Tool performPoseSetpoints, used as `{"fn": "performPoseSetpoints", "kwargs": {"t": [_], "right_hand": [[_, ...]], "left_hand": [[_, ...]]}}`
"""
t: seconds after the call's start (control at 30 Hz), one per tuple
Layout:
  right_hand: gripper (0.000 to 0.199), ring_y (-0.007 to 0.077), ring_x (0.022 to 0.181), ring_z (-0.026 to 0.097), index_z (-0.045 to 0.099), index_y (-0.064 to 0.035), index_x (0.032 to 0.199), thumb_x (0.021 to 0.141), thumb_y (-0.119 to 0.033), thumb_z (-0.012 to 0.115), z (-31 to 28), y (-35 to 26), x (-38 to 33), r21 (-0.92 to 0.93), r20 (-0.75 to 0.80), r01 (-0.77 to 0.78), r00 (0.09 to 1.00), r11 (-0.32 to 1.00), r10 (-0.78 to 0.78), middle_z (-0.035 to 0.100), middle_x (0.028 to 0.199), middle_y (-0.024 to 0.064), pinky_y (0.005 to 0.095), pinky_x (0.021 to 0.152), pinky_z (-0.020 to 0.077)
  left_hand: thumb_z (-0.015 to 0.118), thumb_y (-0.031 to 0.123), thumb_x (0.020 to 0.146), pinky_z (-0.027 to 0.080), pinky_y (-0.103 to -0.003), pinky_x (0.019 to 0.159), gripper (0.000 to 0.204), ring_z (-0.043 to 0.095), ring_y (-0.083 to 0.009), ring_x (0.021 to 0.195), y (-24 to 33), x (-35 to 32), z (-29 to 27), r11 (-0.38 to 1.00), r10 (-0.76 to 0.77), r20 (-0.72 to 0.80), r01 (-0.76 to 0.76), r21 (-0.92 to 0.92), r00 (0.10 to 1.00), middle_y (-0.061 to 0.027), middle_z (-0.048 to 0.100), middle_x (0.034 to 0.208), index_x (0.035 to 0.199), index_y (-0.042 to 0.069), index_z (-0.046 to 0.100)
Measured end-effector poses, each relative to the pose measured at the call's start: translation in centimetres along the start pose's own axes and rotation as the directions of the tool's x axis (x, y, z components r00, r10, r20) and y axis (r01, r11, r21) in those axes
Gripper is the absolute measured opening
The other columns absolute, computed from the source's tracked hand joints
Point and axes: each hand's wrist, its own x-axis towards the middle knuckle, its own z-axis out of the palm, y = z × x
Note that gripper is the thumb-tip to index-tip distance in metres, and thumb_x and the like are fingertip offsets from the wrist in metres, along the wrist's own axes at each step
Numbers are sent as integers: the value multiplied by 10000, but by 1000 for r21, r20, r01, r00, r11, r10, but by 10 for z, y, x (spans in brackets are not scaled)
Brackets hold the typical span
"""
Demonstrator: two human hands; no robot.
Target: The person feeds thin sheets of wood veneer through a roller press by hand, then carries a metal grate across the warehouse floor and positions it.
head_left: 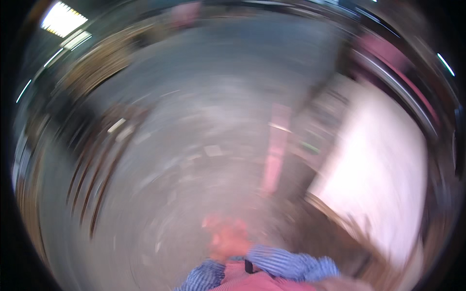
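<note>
Both of my forearms, in blue striped sleeves, reach up from the lower edge and meet in front of my pink clothing. My left hand (218,250) and my right hand (237,242) are close together and strongly smeared by motion. Around their far side shows a reddish-pink patch (224,222); whether it is a cloth, another held thing or part of the hands cannot be made out. The fingers cannot be told apart.
A large white sheet-like surface (374,169) lies on a bench to the right. Beside it a pink strip (275,155) runs along the grey floor (194,121). Dark slender bars (97,174) stand at left, with stacked brown material (99,60) behind. Small pale scraps (212,151) dot the floor.
</note>
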Motion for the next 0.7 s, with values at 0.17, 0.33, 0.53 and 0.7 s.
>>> {"fn": "performPoseSetpoints", "kwargs": {"t": [0.17, 0.33, 0.53, 0.7], "right_hand": [[285, 347, 1015, 574, 599, -21, 1016, 771, -160, 554, -67, 242, -204, -60, -758, -84, 652, 995, 9, 608, 1042, 188, 492, 878, 439], [380, 358, 1096, 575, 597, 12, 1149, 810, -147, 660, -76, 408, -483, 328, -925, -559, -25, 762, 380, 631, 1144, 207, 453, 985, 425], [481, 405, 1167, 541, 557, 59, 1204, 840, -243, 648, 8, 525, -612, 535, -767, -789, -305, 301, 564, 574, 1253, 259, 451, 1027, 417], [446, 389, 1087, 585, 571, 28, 1186, 843, -246, 648, -5, 556, -657, 646, -613, -729, -317, 228, 723, 602, 1192, 245, 462, 954, 464]], "left_hand": [[510, 585, 923, 493, -507, 931, 677, 557, -343, 1170, -22, -32, 207, 996, 62, 493, -87, 28, 868, -136, 507, 1371, 1413, 124, 432], [481, 498, 973, 533, -463, 874, 519, 577, -303, 1175, -123, -18, 280, 902, -321, 362, 165, 400, 875, -119, 574, 1313, 1344, 136, 514], [498, 395, 992, 533, -390, 881, 389, 617, -285, 1113, -232, 2, 360, 740, -539, 58, 440, 508, 840, -124, 636, 1210, 1150, 53, 594], [502, 294, 990, 543, -379, 827, 265, 640, -292, 1044, -253, 17, 359, 687, -505, -90, 463, 560, 858, -125, 665, 1081, 1018, 48, 596]]}}
